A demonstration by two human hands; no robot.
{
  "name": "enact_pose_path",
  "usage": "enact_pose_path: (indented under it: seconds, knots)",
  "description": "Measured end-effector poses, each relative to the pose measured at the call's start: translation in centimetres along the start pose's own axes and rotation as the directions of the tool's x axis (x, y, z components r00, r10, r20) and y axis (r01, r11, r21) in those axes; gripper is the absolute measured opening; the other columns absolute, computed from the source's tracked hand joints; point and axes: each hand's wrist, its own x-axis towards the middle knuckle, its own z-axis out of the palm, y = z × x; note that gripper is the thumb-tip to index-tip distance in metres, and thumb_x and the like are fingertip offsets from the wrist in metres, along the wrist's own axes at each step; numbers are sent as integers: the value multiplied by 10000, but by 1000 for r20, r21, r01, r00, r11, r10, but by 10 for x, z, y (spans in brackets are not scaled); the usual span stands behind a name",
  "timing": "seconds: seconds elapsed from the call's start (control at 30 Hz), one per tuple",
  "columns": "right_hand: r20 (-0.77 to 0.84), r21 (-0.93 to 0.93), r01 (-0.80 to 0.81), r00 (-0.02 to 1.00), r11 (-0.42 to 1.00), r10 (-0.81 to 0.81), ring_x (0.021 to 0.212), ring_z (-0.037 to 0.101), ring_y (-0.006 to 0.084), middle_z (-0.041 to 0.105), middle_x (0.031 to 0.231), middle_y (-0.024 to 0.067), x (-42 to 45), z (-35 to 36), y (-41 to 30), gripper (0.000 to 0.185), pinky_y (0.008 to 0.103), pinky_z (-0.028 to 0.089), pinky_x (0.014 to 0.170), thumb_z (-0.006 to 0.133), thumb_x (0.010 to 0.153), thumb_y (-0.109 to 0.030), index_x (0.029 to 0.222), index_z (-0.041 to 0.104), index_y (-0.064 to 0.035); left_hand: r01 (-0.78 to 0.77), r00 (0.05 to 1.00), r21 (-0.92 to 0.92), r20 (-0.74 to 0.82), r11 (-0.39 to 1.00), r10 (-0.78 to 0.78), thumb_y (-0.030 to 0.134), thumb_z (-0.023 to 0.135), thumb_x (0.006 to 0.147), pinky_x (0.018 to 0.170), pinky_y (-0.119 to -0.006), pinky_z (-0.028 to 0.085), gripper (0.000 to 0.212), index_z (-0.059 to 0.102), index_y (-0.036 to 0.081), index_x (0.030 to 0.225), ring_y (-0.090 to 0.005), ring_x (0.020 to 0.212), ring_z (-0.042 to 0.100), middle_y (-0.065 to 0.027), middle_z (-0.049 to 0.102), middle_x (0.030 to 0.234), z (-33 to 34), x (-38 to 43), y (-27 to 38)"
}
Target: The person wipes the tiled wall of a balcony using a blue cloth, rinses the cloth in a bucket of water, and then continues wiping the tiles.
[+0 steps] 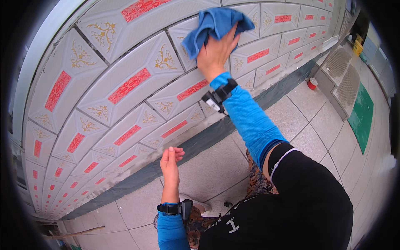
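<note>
My right hand (pixel 216 55) presses a crumpled blue cloth (pixel 218 22) flat against the tiled wall (pixel 131 84), fingers partly hidden in its folds. The wall tiles are pale, with red centre strips and gold scroll patterns. Lower down, my left hand (pixel 171 164) hangs in front of the wall's foot, apart from the cloth. Its fingers are curled in against the thumb, and nothing shows in them. Both wrists carry black straps with small devices over blue sleeves.
A dark grey base strip (pixel 200 137) runs along the wall above the paved floor (pixel 212 165). Steps (pixel 340 78) stand at the right, with a red can (pixel 312 83) beside them and a green mat (pixel 361 115) in front. A wooden stick (pixel 81 232) lies lower left.
</note>
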Motion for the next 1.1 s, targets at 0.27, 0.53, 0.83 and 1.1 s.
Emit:
enact_pose_path:
  seconds: [0.27,0.53,0.83,1.1]
  knots:
    - [314,31,-361,889,932,334,1339,147,547,273,1450,305,-229,-29,23,677,660,94,1095,580,834,-425,1369,424,-41,28,1000,54,10,998,-28,312,446,1013,726,-265,477,352,627,27,912,-141,823,643,-82,683,922,-8,-11,-7]
    - [122,-426,-723,549,543,827,1296,311,455,348,1443,246,-205,16,20,643,544,242,1062,548,906,-418,1375,397,-4,-24,999,2,22,1000,24,315,451,1011,700,-252,471,349,628,28,919,-133,798,640,-85,683,914,-11,-5,2]
    - [124,-87,-152,979,985,162,1388,76,513,227,1485,280,105,6,-17,780,708,53,1050,620,798,-391,1424,326,-30,-24,998,49,55,999,22,367,447,1004,713,-268,477,388,616,27,923,-153,805,641,-104,675,928,-9,-6,0]
    - [-89,-52,31,995,998,-35,1384,160,479,327,1454,195,125,5,-1,560,674,102,1064,562,847,-348,1343,457,-109,-25,999,126,36,992,21,346,439,1012,711,-264,474,378,631,35,914,-132,807,632,-79,680,928,4,5,-9]
